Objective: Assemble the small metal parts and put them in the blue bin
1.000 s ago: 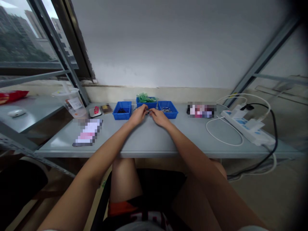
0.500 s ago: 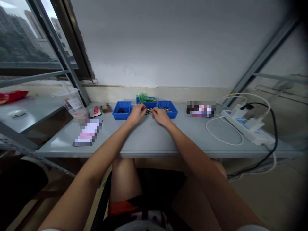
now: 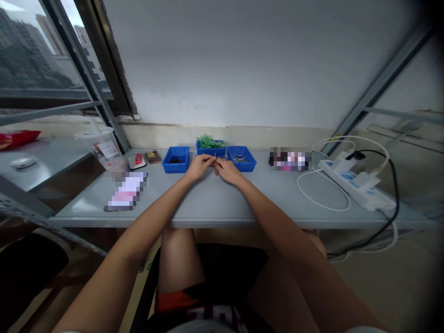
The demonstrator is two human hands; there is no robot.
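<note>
My left hand (image 3: 200, 167) and my right hand (image 3: 228, 171) meet at the fingertips over the middle of the desk. Both are closed in a pinch around something small and thin that I cannot make out; a sliver of it sticks up between the fingers. Just behind them lie some shiny metal pieces (image 3: 222, 157), partly hidden by my fingers. To the left stands a blue tray (image 3: 176, 169) with small dark pieces. The right-hand blue tray (image 3: 245, 168) holds thin silvery metal pieces. In the back blue tray (image 3: 210, 151) are green plastic wrappers (image 3: 206, 140).
A phone (image 3: 127, 190) lies at the left, near a plastic cup (image 3: 106, 150) and a small white item with a red packet (image 3: 139, 159). At the right are a blurred-out object (image 3: 290, 158) and a white power strip (image 3: 360, 185) with cables. The desk's front edge (image 3: 215, 223) is close to my legs.
My hands have drawn together until the fingertips touch, the right one moving left and off the right tray's edge. The metal pieces behind the fingers show more now.
</note>
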